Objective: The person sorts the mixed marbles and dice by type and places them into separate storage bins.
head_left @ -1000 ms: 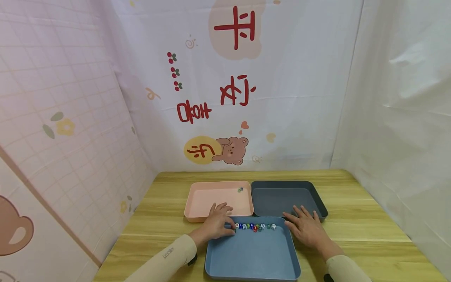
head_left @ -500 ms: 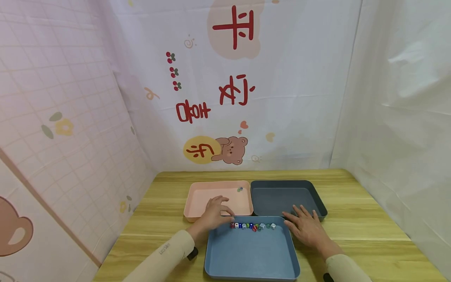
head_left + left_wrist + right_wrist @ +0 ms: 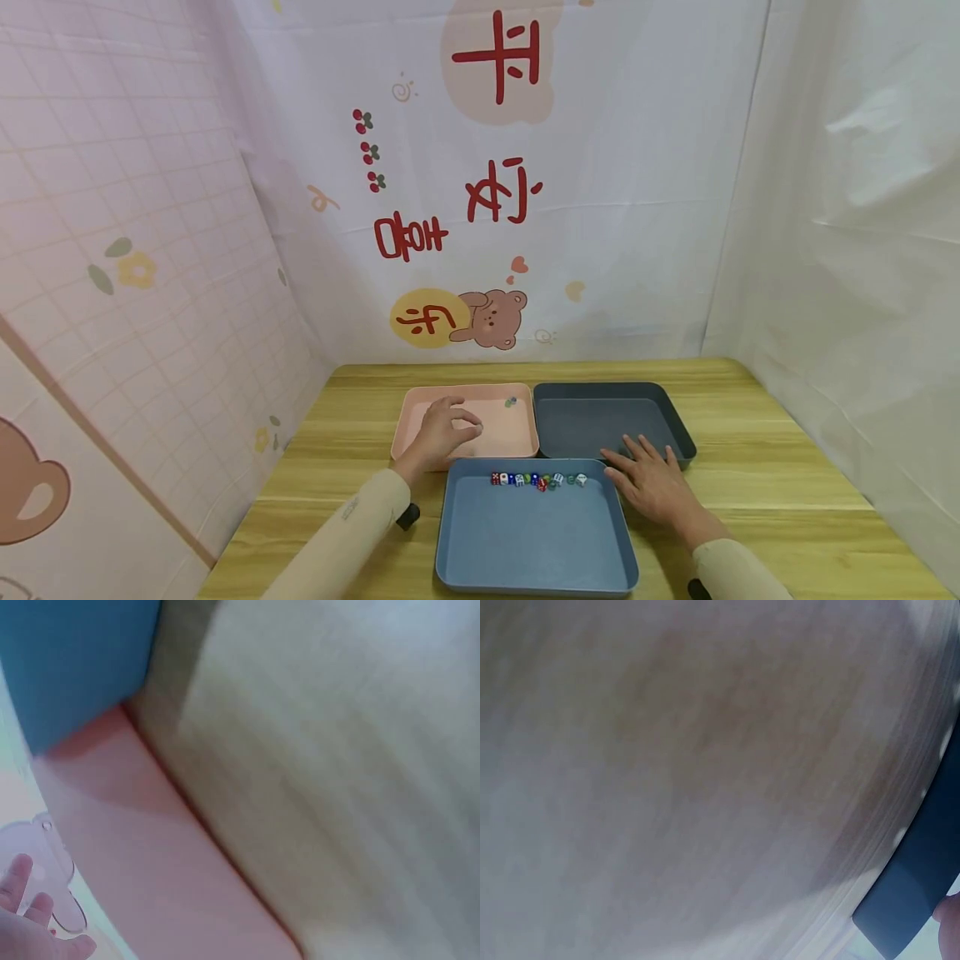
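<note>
My left hand (image 3: 437,431) is over the pink tray (image 3: 399,433), its thumb and index fingertips meeting in a pinch. The small green die they grip is mostly hidden between them. In the left wrist view the fingers of this hand (image 3: 34,930) show at the lower left corner. A row of small dice (image 3: 520,480), red, white, blue and green, lies along the far side of the blue tray (image 3: 537,542). My right hand (image 3: 651,482) rests with spread fingers at the near right of the dark tray (image 3: 615,446), beside the blue tray's right corner.
A few small green and blue dice (image 3: 511,402) lie in the pink tray's far right corner. The pink and dark trays stand side by side behind the blue one on a wooden table (image 3: 765,475). A printed cloth (image 3: 637,208) hangs behind.
My left hand has lifted from the left end of the dice row and moved left and away over the pink tray, carrying the green die. The right hand stays in place.
</note>
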The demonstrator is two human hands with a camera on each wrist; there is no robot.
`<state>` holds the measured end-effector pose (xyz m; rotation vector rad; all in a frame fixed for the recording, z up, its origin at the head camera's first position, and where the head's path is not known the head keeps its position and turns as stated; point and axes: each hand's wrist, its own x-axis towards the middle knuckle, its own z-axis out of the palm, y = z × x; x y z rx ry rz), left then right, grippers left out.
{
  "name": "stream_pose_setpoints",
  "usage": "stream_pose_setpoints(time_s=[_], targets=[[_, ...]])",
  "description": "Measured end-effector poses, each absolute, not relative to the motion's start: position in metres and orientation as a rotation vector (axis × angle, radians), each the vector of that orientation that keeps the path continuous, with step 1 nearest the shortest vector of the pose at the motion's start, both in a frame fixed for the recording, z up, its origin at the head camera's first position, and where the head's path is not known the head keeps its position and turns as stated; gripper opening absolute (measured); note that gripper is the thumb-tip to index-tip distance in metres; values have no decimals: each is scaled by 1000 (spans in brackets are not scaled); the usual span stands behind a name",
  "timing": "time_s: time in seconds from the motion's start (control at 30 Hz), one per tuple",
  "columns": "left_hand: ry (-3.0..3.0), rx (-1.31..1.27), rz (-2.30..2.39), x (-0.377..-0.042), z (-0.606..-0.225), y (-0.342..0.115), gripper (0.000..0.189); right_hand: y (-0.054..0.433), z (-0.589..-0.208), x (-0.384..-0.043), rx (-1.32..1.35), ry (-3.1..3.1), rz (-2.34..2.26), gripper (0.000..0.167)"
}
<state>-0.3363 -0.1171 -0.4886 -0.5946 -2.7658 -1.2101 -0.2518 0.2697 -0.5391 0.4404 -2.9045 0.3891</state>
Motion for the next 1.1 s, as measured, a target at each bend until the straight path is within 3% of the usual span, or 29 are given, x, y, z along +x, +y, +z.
stream_pose_setpoints(time_s=[0.5, 1.1], targets=[[-2742, -366, -1230, -372, -478, -124, 17, 269, -531, -248, 439, -2905, 407, 47], [-2803, -329, -1156, -388, -473, -110, 18, 268, -534, -250, 439, -2898, 412, 47]])
